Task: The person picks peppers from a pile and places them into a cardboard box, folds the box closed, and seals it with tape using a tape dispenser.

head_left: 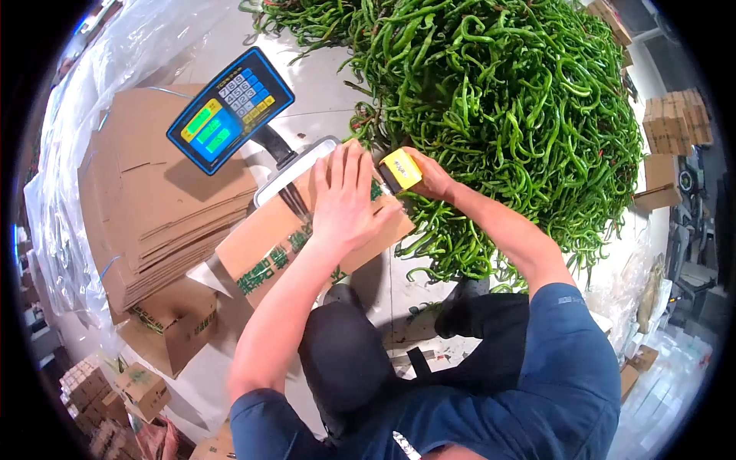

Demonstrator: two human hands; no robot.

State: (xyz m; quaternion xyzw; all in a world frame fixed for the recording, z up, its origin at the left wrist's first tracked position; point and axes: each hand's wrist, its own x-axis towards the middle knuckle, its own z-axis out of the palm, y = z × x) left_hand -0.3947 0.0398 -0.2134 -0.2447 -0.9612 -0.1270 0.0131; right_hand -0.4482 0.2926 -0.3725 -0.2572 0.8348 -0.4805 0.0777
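A cardboard box (257,239) with green print sits tilted in view on a scale, whose silver rim (295,170) shows behind it. My left hand (343,201) lies on top of the box, fingers stretched out and pressing on the cardboard. At the box's right end, my right hand (435,178) is wrapped round a yellow tape dispenser (402,170) with a dark edge, held against or close to the box edge. The scale's blue-framed display (230,110) stands on a post beyond the box, its screen lit.
A large heap of long green peppers (506,115) covers the floor ahead and right. Flattened cardboard sheets (153,184) are stacked at left, above an open carton (180,322). Clear plastic sheeting (69,153) hangs further left. Several cartons (675,123) stand at far right.
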